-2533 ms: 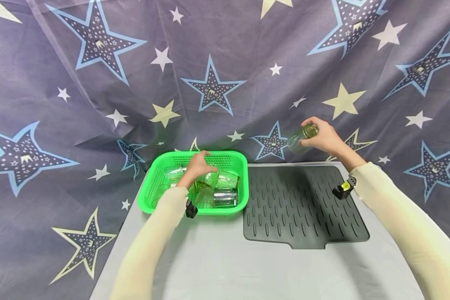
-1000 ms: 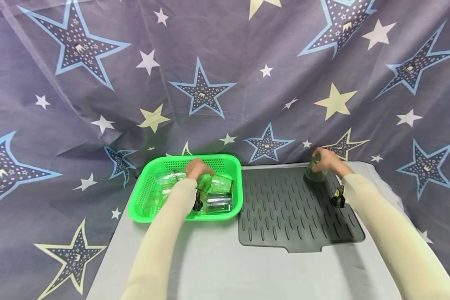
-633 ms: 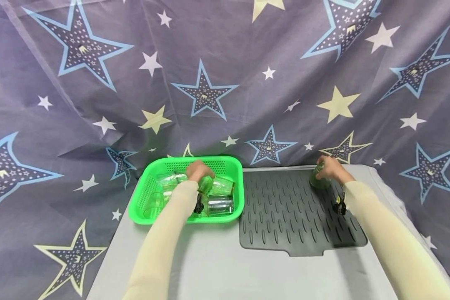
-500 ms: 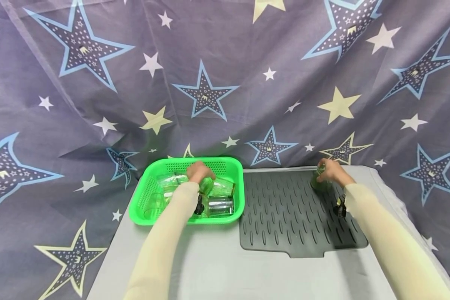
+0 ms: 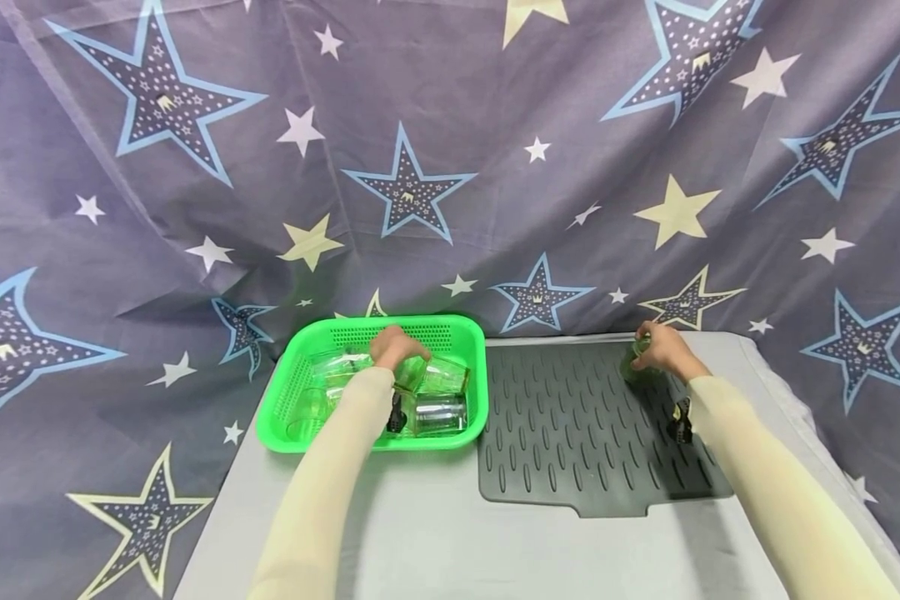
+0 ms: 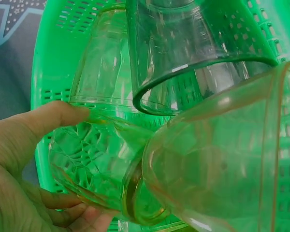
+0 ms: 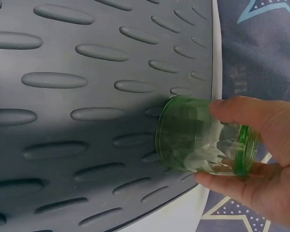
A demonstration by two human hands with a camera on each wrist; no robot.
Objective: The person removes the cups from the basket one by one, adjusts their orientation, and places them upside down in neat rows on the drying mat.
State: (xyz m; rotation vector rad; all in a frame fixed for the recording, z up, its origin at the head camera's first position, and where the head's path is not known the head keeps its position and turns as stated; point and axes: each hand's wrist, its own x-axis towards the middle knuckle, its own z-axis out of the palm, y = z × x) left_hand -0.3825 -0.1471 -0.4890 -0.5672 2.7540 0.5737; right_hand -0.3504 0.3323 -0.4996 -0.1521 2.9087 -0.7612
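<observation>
My right hand (image 5: 667,348) holds a green drinking glass (image 7: 203,135) by its sides, thumb and fingers on opposite faces. The glass is upside down, its rim against the black ridged mat (image 5: 562,417) near the back right corner and its thick base towards my palm. Inside the green basket (image 5: 270,425), my left hand (image 6: 24,164) grips a yellow-green patterned glass (image 6: 94,159), which lies on its side. Around it lie an amber-tinted glass (image 6: 208,159), a clear grey glass (image 6: 193,43) and a pale green glass (image 6: 104,63).
The basket stands at the back left of the white-covered table (image 5: 450,533), close beside the mat. More glasses, among them a green one (image 5: 311,408), lie at its left. A star-patterned curtain (image 5: 450,108) hangs right behind.
My right hand has lowered the green glass from the air onto the mat's back right area. My left hand has settled around a glass in the basket; little differs over the last half second.
</observation>
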